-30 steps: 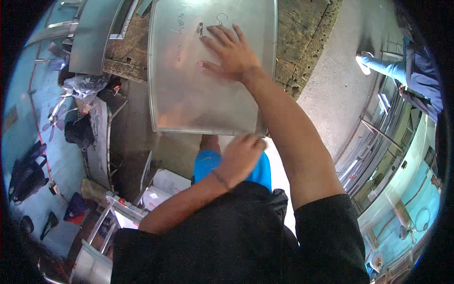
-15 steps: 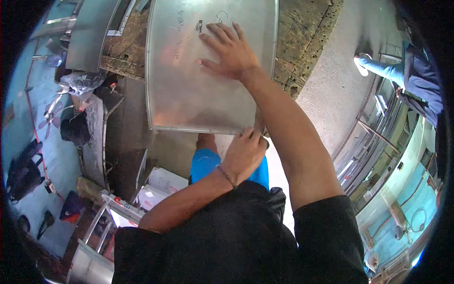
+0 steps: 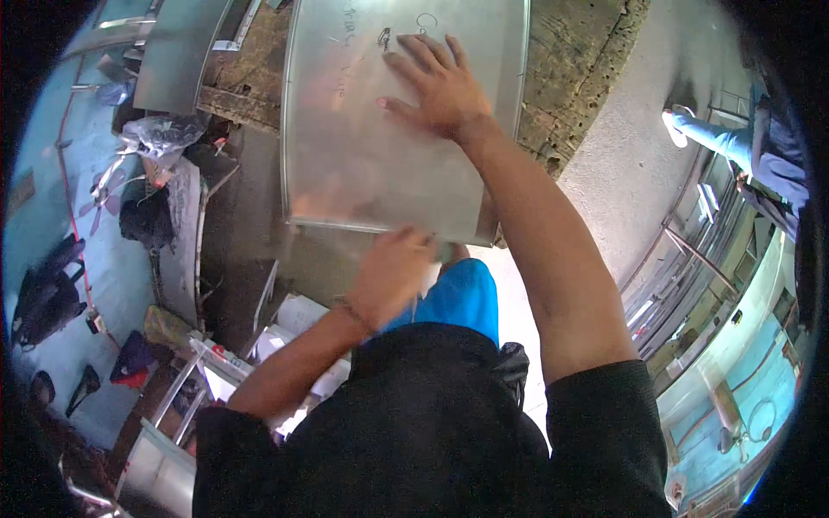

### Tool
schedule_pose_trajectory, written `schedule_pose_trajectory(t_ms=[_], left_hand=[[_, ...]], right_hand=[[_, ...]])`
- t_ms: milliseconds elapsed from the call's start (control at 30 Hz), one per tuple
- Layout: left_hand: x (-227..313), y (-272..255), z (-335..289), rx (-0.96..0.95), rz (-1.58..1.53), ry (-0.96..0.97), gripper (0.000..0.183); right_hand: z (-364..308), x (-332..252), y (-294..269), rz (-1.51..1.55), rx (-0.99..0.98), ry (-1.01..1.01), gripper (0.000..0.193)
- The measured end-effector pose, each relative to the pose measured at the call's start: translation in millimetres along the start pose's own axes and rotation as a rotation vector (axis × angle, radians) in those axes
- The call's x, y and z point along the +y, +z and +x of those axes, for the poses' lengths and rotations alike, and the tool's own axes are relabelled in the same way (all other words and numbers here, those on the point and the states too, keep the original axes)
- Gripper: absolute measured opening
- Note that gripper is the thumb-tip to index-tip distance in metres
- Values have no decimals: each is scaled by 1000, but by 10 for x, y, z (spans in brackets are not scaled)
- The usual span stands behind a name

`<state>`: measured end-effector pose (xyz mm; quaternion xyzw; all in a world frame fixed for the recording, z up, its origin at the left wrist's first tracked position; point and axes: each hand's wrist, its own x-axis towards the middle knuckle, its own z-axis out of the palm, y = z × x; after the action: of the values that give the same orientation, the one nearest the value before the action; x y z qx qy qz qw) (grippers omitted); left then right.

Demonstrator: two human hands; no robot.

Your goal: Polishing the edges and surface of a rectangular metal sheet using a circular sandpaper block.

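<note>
Plainly, the metal panel (image 3: 371, 173) sits at twelve o'clock, its near edge overhanging the bench (image 3: 580, 78).
Past its right edge, grey floor (image 3: 617, 155) opens at two o'clock. From my remote post I see the right hand (image 3: 440, 91) palm-down on the panel, fingers spread; the left hand (image 3: 399, 272), blurred, is by the near edge toward six, and I cannot tell whether it grips anything. The panel is smooth and dull, the bench rough and pitted; a blue wall (image 3: 39, 155) bends at nine.

Scribbled silvery panel (image 3: 371, 160), flat on bench (image 3: 577, 73)
</note>
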<state>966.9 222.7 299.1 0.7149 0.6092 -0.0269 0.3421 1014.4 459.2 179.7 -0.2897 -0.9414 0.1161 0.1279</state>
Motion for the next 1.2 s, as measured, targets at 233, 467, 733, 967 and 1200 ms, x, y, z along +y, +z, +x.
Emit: schedule_pose_trajectory(t_ms=[233,467,733,967,1200], left_hand=[[-34,-18,-152,33,-43,-299,28],[85,175,-82,25,-75,-43,32],[-121,-113,-211,-87,80,-227,27],[74,35,-62,-24,-159,-143,27],[-590,-258,-509,-121,143,-299,32]], right_hand=[[5,-78,30,23,-13,-2,74],[8,-39,-31,-8,-36,-3,75],[25,-55,-17,24,-31,4,72],[13,-57,-12,25,-35,19,73],[7,-35,-21,6,-36,17,74]])
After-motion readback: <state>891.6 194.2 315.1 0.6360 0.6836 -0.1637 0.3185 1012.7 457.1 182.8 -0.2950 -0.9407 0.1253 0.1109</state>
